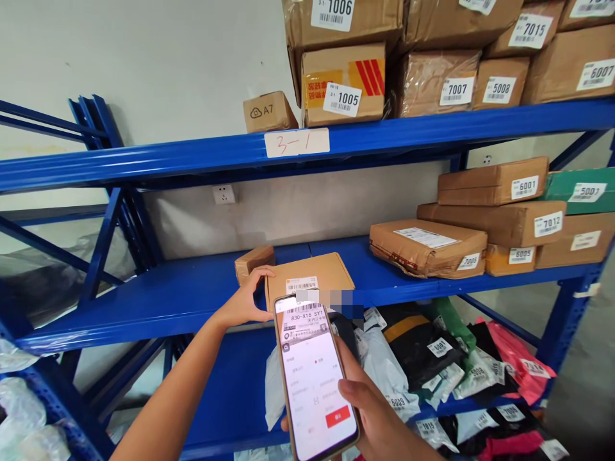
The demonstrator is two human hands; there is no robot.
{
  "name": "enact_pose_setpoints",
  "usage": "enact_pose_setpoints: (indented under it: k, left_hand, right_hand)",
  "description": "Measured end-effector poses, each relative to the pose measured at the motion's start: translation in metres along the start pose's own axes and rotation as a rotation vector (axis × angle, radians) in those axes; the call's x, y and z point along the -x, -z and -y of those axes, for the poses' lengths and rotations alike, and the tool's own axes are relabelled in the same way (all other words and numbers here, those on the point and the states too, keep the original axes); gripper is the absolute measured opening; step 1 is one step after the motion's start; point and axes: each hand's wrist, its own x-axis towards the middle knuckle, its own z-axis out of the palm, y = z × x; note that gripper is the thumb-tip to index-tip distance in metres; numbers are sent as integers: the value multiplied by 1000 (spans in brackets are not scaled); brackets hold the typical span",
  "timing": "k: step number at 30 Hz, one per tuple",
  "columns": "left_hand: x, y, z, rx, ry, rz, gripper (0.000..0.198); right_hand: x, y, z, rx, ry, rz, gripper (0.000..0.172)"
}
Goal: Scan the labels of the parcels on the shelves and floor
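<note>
Fingers of the right hand are clasped around a phone, thumb at its right edge; the lit screen shows a label and a red button. Just beyond, the left hand grips the left edge of a cardboard box lying flat at the front of the blue middle shelf, with a smaller box just behind it. Bagged parcels crowd the shelf below. Farther right, numbered cartons are stacked, and more boxes sit on the top shelf.
</note>
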Motion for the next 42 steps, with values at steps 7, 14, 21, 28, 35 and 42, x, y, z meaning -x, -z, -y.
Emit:
enact_pose_setpoints:
  k: [7, 14, 21, 28, 35, 42]
  left_hand:
    - [1, 0, 0, 2, 3, -3, 82]
    - [1, 0, 0, -14, 8, 1, 82]
    - [0, 0, -2, -3, 2, -9, 82]
    - [-1, 4, -3, 53, 42, 6, 76]
    - [7, -5, 4, 7, -31, -201, 69]
    - [40, 10, -64, -37, -241, -674, 68]
  right_hand:
    - [1, 0, -1, -57, 23, -21, 84]
    - [1, 3, -3, -36, 23, 6, 79]
    - [5, 5, 4, -9, -13, 61, 88]
    - [14, 3, 14, 72, -72, 66, 94]
    - [28, 5, 13, 78, -60, 9, 99]
    - [44, 17, 14, -10, 73, -27, 102]
